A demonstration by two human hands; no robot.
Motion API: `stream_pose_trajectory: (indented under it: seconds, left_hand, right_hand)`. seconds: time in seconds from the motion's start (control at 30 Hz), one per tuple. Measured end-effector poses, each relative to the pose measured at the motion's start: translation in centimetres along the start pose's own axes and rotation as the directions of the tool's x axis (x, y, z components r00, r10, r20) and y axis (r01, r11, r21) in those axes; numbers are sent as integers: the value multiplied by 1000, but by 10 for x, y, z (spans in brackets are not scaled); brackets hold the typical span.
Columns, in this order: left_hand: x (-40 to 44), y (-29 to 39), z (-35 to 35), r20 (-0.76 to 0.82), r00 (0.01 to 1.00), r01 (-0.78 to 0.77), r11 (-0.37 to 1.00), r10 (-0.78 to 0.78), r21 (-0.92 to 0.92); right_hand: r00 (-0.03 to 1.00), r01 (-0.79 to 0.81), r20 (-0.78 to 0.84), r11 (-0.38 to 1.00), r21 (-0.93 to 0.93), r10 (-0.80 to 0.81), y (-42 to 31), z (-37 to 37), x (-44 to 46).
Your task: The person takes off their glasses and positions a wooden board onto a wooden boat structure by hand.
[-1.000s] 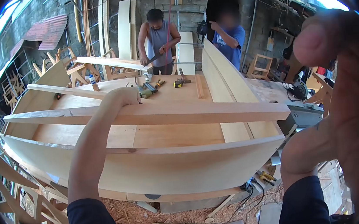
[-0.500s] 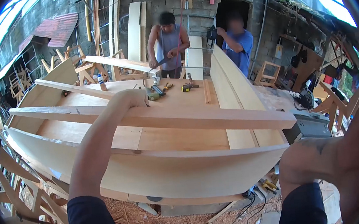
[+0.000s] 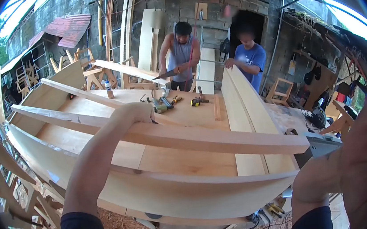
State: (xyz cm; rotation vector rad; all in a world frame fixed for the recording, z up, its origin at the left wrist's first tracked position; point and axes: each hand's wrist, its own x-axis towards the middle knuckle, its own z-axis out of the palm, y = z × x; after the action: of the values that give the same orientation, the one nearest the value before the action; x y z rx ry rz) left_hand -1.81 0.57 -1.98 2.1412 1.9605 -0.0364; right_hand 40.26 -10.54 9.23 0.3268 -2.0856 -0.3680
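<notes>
My left hand [image 3: 138, 113] is closed over the long squared wooden beam [image 3: 231, 141], its fingertips hidden on the far side. The beam slants across the curved wooden frame [image 3: 210, 199], from upper left to lower right. My right hand [image 3: 362, 154] looms very close to the camera at the right edge; its fingers are lost in the dark border. Beyond the beam's right end sits a grey machine [image 3: 323, 144]. A thinner wooden strip [image 3: 80, 94] lies behind the beam, its near end passing behind my left hand.
Across the frame, a person [image 3: 181, 54] in a grey top holds a handsaw [image 3: 164, 75] at a board [image 3: 127, 70]. Another person [image 3: 249, 58] in blue touches the tall side panel [image 3: 245, 103]. Power tools [image 3: 163, 104], a tape measure [image 3: 195, 102] and a bottle [image 3: 109, 90] lie inside.
My view has shifted, so the scene sits lower. The person in blue has lowered their hands to the panel. The handsaw now reaches the board's end. My left hand stays on the beam.
</notes>
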Motion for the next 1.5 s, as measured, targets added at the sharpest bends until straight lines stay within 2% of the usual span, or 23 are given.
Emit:
stream_pose_trajectory:
  seconds: [0.03, 0.07, 0.1, 0.13, 0.17, 0.2, 0.27, 0.33, 0.37, 0.43, 0.5, 0.6, 0.7, 0.73, 0.83, 0.9, 0.97, 1.07, 1.17, 1.27, 1.37, 1.43, 1.5]
  left_hand:
    - [9, -11, 6, -88, 995, -42, 999, 39, -30]
    - [-9, 14, -6, -28, 999, 44, 999, -44, -13]
    - [-6, 16, -8, 63, 996, 66, 996, -62, -67]
    - [-3, 11, -5, 17, 1000, -20, 999, 21, -38]
    - [5, 5, -8, 16, 1000, -25, 1000, 25, 4]
    - [12, 3, -5, 32, 999, -35, 998, 33, 45]
    - [17, 5, 0, 86, 996, -37, 994, 28, 101]
    - [19, 8, 2, 139, 990, -19, 991, 1, 132]
    - [21, 10, 3, 164, 986, -15, 989, -10, 145]
    - [22, 10, 5, 186, 982, -21, 991, -4, 135]
    - [20, 9, 5, 200, 980, -32, 993, 8, 117]
    - [19, 13, 3, 216, 976, -50, 993, 26, 103]
    - [21, 16, 3, 247, 965, -130, 980, 90, 150]
    - [20, 14, 1, 241, 964, -152, 974, 110, 166]
    - [15, 16, -1, 156, 984, -116, 965, 80, 234]
    - [17, 16, 1, 156, 987, -67, 968, 30, 242]
    - [18, 19, -1, 157, 988, -41, 969, 2, 243]
    - [10, 19, -6, 170, 985, -42, 977, 6, 209]
    - [11, 10, -1, 171, 985, -64, 984, 34, 169]
    - [7, 11, -2, 131, 989, -82, 985, 62, 153]
    - [7, 10, -5, 170, 980, -122, 984, 100, 126]
    - [7, 14, -7, 127, 979, -185, 959, 160, 215]
    - [2, 19, -11, 177, 979, -138, 973, 105, 185]
  right_hand:
    - [1000, 13, -7, 1000, -2, -13, 2, -1, 8]
    - [1000, -13, -22, 1000, 2, 13, 5, 0, 13]
    - [1000, -25, -19, 1000, 10, 25, 10, 1, 20]
    - [1000, -8, -27, 1000, -1, 8, 13, 4, 26]
    - [1000, -20, -24, 1000, -6, 20, 20, 5, 32]
    - [998, -62, -14, 998, -20, 62, 31, 8, 40]
    - [955, -278, 99, 960, -28, 279, 76, 22, 44]
    - [797, -532, 314, 846, -39, 516, 126, 47, 27]
    - [580, -728, 492, 684, -46, 649, 133, 57, 24]
    - [460, -759, 578, 636, -139, 674, 159, 87, -1]
    - [530, -644, 531, 722, -255, 661, 172, 115, -39]
    - [536, -543, 577, 775, -323, 616, 190, 132, -85]
    - [554, -632, 483, 720, -287, 678, 194, 116, -85]
    - [540, -606, 480, 715, -348, 691, 193, 107, -77]
    - [277, -840, 536, 472, -268, 797, 150, 94, -39]
    - [270, -792, 620, 536, -292, 737, 127, 98, -38]
    - [158, -814, 740, 510, -276, 653, 106, 104, -40]
    - [-136, -835, 700, 298, -462, 701, 85, 129, -51]
    - [-83, -900, 759, 277, -335, 646, 81, 130, -52]
    - [-181, -849, 777, 304, -433, 603, 77, 121, -38]
    - [23, -858, 817, 431, -280, 577, 71, 116, -42]
    - [67, -869, 841, 446, -215, 537, 70, 112, -41]
    - [86, -877, 850, 444, -183, 520, 70, 114, -42]
